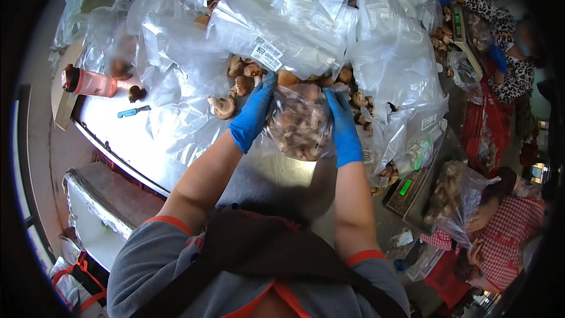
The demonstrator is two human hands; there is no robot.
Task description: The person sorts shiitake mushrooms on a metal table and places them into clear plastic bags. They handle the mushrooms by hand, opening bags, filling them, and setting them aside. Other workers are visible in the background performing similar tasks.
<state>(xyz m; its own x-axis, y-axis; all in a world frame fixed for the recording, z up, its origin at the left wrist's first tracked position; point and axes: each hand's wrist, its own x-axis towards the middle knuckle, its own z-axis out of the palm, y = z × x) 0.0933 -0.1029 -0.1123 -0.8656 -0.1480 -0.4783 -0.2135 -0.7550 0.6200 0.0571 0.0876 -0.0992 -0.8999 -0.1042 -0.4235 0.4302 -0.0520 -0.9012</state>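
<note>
A clear plastic bag of mushrooms (300, 130), which look like shiitake, is held upright between my two blue-gloved hands. My left hand (256, 110) presses along its left side, fingers pointing away from me. On the right side, my right hand (343, 126) grips the bag near its upper edge, the thumb side facing inward. Loose mushrooms (242, 84) lie just beyond and left of my left hand. Past the bag, a pile of clear plastic bags (287, 26) covers more mushrooms, and white printed labels (267, 55) sit on top.
A pink bottle (95, 83) and a blue-handled knife (133, 111) lie on the metal table (154, 141) at left. A scale with a green display (404, 187) stands at right. Two co-workers are at the right; one holds a mushroom bag (450, 198). A foam box (97, 221) is at lower left.
</note>
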